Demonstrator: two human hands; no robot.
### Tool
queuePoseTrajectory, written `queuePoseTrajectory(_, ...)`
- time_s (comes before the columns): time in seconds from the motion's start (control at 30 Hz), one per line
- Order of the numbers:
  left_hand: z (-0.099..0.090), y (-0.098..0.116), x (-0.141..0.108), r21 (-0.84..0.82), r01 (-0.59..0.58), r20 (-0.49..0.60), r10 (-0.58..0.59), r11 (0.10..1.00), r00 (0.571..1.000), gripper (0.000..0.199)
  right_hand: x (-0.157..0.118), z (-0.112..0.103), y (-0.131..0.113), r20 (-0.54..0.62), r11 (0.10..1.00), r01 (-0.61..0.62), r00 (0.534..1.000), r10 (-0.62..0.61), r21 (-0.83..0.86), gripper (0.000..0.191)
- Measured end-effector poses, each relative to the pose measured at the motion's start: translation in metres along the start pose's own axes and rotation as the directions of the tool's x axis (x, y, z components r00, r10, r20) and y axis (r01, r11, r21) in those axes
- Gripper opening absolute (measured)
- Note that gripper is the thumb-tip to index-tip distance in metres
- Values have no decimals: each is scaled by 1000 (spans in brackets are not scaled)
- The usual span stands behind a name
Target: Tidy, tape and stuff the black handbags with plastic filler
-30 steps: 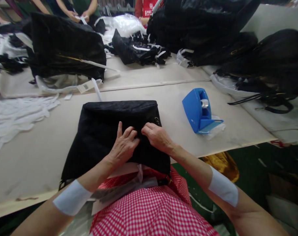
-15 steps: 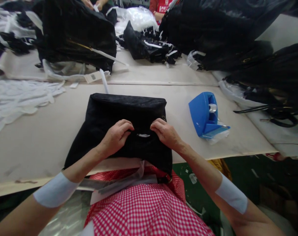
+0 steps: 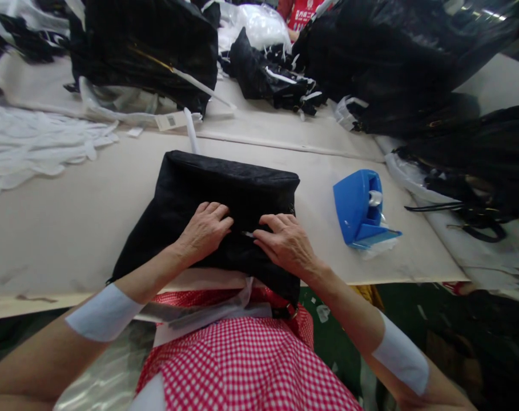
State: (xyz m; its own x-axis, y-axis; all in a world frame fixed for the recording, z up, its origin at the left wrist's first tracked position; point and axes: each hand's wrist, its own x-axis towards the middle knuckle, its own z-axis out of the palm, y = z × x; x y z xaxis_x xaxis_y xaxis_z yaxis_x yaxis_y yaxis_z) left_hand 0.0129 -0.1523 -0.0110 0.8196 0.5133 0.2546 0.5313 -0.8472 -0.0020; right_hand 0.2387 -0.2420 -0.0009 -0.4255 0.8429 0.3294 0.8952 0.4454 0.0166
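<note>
black bag (image 3: pixel 242 197) is set at the near edge of the table (image 3: pixel 62 228), fingers bunched on the left hand (image 3: pixel 205 228), bent on the right hand (image 3: pixel 287 242) beside a white bit (image 3: pixel 246 234), any pinch can't be told; front's best held taut tbh

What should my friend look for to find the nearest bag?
Start at the pale table and look along its near edge, above the red checked cloth. A black bag lies there, left of the blue tape dispenser. Unlike the other black bags, it has the left hand and right hand on it.
</note>
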Motion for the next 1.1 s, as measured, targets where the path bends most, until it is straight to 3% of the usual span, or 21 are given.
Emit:
queuePoseTrajectory(0.1,2,-3,-3,-20,-11,-7,11,1000,1000,17,-1,6,-5,15,999,36,999,-36,13,17)
queuePoseTrajectory(0.23,-1,-7,-8,-70,-29,-38,27,997,999,19,-2,14,-9,39,999,-36,999,34,35,12)
queuePoseTrajectory(0.33,-9,-6,-15,-136,-34,-66,25,990,997,19,7,12,-7,137,996,-57,990,47,70,15)
queuePoseTrajectory(0.47,-20,12,-31,-218,-35,-17,32,975,999,20,28,-3,5,311,975,-102,950,35,200,15)
queuePoseTrajectory(0.6,-13,36,-47,-194,-41,28,47,980,999,33,45,-17,13,446,969,-95,895,-19,230,21)
queuePoseTrajectory(0.7,0,42,-53,-141,-63,-3,63,988,998,39,53,-17,9,465,966,-20,879,-106,259,21)
queuePoseTrajectory(0.83,6,42,-58,-25,-116,-143,111,993,983,27,55,-8,6,493,964,12,858,-146,264,18)
queuePoseTrajectory(1.0,-9,42,-57,16,-182,-266,179,983,947,25,52,-10,24,437,944,-80,897,-73,322,15)
queuePoseTrajectory(1.1,-18,42,-54,-13,-199,-213,192,980,958,23,52,-18,28,527,953,-46,841,-125,300,15)
